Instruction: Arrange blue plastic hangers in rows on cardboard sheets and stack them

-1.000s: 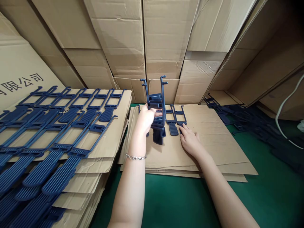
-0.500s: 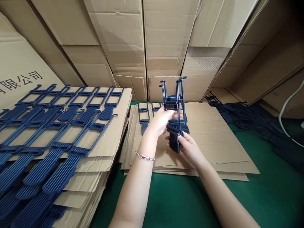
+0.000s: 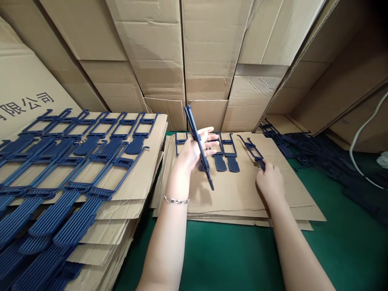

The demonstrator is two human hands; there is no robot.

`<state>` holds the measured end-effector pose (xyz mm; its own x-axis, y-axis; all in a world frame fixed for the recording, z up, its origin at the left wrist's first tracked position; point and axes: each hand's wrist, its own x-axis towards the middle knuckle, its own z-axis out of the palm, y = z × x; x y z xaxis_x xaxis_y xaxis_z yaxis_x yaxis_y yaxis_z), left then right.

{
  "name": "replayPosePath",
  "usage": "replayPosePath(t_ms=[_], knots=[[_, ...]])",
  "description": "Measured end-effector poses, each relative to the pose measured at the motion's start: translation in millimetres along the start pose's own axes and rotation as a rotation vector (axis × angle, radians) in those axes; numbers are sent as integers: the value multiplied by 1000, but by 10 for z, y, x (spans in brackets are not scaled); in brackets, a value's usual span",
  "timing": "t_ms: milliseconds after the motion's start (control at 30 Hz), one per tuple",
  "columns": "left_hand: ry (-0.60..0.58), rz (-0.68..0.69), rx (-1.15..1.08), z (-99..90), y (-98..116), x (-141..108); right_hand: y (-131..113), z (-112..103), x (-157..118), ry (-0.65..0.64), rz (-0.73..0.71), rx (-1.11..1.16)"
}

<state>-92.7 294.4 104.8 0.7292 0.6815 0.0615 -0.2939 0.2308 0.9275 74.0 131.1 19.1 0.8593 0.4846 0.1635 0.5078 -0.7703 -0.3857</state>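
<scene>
Over the middle cardboard sheet [image 3: 230,198], my left hand [image 3: 195,151] holds blue plastic frames [image 3: 203,157] edge-on, tilted, its fingers spread behind them. How many frames it holds cannot be told. To the right, my right hand [image 3: 270,180] grips the lower end of another blue frame [image 3: 254,151], whose hooked arms point up and left, low over the cardboard. Between the hands, several blue frames with ribbed paddles [image 3: 233,163] lie in a row on the sheet, some partly hidden by my left hand.
Stacked cardboard sheets [image 3: 121,210] at left carry rows of blue frames [image 3: 103,178]. Cardboard boxes [image 3: 206,52] stand behind. A dark pile of frames [image 3: 327,157] and a white cable [image 3: 357,141] are at right, on the green surface [image 3: 224,258].
My hands have moved apart. My right hand has gone right with one blue frame, away from those in my left hand, which are now turned edge-on.
</scene>
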Motion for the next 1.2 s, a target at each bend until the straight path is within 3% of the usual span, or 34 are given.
replayPosePath(t_ms=[100, 300, 433, 633, 933, 1033, 1100, 1133, 1200], knots=[[-3, -15, 71, 0, 25, -30, -37, 6, -55, 3, -11, -130], [55, -184, 285, 111, 50, -67, -115, -9, -140, -73, -33, -242], [90, -203, 279, 113, -20, -19, -120, 22, -133, -79, -81, -234], [50, -211, 285, 108, -120, 50, -128, 91, -64, -119, -121, -127], [-3, -262, 261, 265, -266, 50, -136, 164, -82, -148, -214, -154], [-22, -272, 239, 320, -300, 45, -131, 156, -47, -54, -215, 1], [-35, -275, 219, 354, -294, 38, -152, 121, -46, 34, -259, 282], [-44, -281, 198, 370, -285, 35, -175, 95, -63, 13, -278, 475], [-56, -292, 150, 396, -263, 38, -244, 37, -134, -201, -270, 895]])
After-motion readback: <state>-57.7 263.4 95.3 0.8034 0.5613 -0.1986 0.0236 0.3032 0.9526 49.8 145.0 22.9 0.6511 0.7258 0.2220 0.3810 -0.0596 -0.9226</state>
